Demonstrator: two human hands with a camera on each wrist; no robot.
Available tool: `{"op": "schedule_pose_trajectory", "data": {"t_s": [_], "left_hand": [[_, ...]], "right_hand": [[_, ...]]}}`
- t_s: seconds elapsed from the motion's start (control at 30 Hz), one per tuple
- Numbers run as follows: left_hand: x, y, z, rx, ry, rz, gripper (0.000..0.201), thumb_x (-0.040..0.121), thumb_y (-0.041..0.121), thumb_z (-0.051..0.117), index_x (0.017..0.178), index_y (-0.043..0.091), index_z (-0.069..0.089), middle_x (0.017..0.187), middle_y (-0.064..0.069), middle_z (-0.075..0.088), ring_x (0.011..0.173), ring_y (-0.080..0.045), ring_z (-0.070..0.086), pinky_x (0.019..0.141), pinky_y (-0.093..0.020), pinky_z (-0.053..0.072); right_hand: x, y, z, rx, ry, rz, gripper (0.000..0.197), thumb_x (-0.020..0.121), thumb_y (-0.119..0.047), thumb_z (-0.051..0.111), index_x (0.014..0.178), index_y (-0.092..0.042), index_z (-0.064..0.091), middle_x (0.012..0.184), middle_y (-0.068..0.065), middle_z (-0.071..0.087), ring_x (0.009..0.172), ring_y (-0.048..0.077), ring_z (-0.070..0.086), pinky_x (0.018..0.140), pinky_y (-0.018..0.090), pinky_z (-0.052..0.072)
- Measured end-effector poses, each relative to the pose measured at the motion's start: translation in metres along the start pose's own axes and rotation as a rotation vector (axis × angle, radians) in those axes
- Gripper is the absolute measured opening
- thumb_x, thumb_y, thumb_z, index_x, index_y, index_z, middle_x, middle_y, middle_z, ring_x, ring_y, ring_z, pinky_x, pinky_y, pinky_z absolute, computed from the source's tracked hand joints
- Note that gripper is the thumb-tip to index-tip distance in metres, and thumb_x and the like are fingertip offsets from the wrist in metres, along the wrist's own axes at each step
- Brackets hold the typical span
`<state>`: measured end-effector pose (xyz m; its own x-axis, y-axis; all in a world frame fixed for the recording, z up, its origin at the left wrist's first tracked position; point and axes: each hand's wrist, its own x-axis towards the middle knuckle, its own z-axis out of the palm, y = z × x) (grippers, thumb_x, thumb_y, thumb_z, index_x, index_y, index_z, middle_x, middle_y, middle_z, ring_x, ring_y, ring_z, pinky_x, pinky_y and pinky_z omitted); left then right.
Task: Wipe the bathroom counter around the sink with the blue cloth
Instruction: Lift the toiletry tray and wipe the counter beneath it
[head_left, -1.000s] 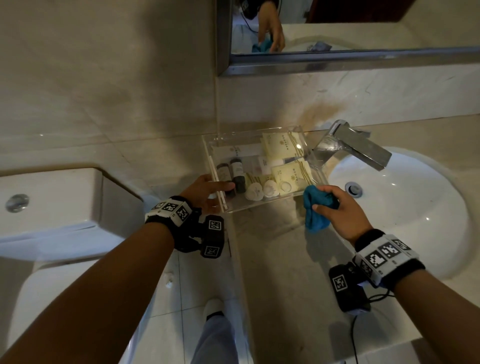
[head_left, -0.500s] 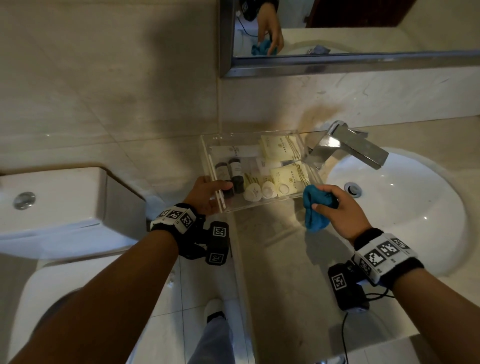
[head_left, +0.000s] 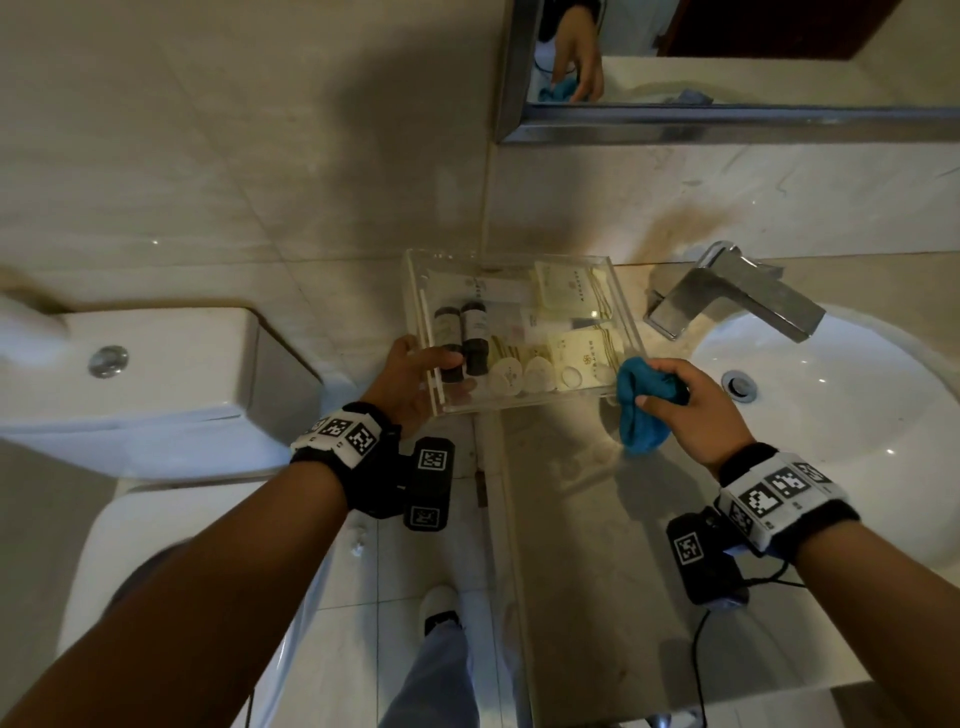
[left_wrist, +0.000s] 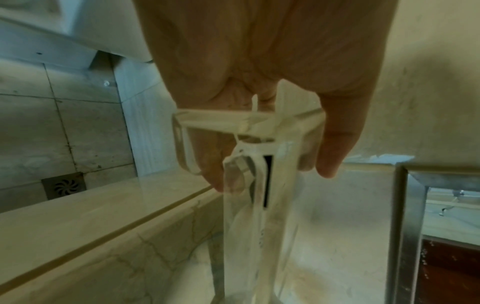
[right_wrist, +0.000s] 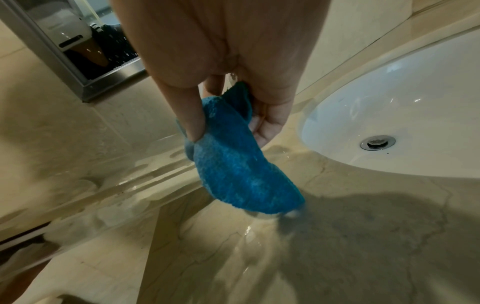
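Observation:
My right hand (head_left: 691, 410) grips the bunched blue cloth (head_left: 641, 410) just above the marble counter (head_left: 597, 545), left of the white sink (head_left: 841, 431). The right wrist view has the blue cloth (right_wrist: 233, 170) hanging from my fingers (right_wrist: 193, 121) over wet streaks on the counter (right_wrist: 337, 236). My left hand (head_left: 415, 379) grips the near left corner of a clear acrylic tray (head_left: 431, 280) of toiletries, thumb inside the wall. In the left wrist view the tray's wall (left_wrist: 259, 185) sits pinched between thumb and fingers (left_wrist: 335, 148), held off the counter (left_wrist: 103, 236).
A chrome faucet (head_left: 737, 296) stands behind the sink. A mirror frame (head_left: 675, 124) runs along the wall above. The toilet cistern (head_left: 156, 379) lies left of the counter's edge, with floor tiles and a drain (left_wrist: 63, 185) below.
The tray, held by my left hand, has moved slightly left and back toward the wall. My right hand with the cloth has stayed at the tray's near right corner.

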<state>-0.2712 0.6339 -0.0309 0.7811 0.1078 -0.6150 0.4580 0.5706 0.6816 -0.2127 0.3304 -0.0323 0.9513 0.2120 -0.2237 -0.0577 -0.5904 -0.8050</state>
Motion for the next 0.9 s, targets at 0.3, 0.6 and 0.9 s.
{"op": "schedule_pose_trajectory", "data": {"t_s": [0.3, 0.6, 0.9], "left_hand": [[-0.019, 0.005, -0.034, -0.088, -0.003, 0.035, 0.062, 0.090, 0.001, 0.052, 0.143, 0.019, 0.023, 0.109, -0.020, 0.056, 0.089, -0.038, 0.063, 0.076, -0.048, 0.057], [-0.032, 0.004, -0.060, -0.131, -0.021, 0.137, 0.066, 0.078, 0.000, 0.058, 0.137, 0.019, 0.034, 0.123, -0.022, 0.059, 0.106, -0.046, 0.060, 0.089, -0.059, 0.048], [-0.030, -0.002, -0.070, -0.242, 0.000, 0.223, 0.077, 0.072, -0.003, 0.057, 0.142, 0.012, 0.030, 0.121, -0.019, 0.056, 0.092, -0.027, 0.069, 0.092, -0.053, 0.050]], "right_hand": [[0.007, -0.019, 0.001, -0.035, 0.011, -0.069, 0.035, 0.081, 0.000, 0.065, 0.110, -0.016, 0.055, 0.110, 0.004, 0.056, 0.105, 0.024, 0.054, 0.097, 0.048, 0.044], [0.024, -0.018, 0.010, -0.187, 0.113, -0.052, 0.036, 0.082, -0.004, 0.064, 0.117, -0.006, 0.057, 0.115, 0.016, 0.059, 0.109, 0.034, 0.054, 0.093, 0.041, 0.043], [0.059, 0.022, 0.031, -0.519, -0.007, 0.105, 0.054, 0.085, -0.035, 0.055, 0.132, -0.010, 0.049, 0.137, 0.021, 0.045, 0.121, 0.038, 0.047, 0.108, 0.040, 0.035]]}}
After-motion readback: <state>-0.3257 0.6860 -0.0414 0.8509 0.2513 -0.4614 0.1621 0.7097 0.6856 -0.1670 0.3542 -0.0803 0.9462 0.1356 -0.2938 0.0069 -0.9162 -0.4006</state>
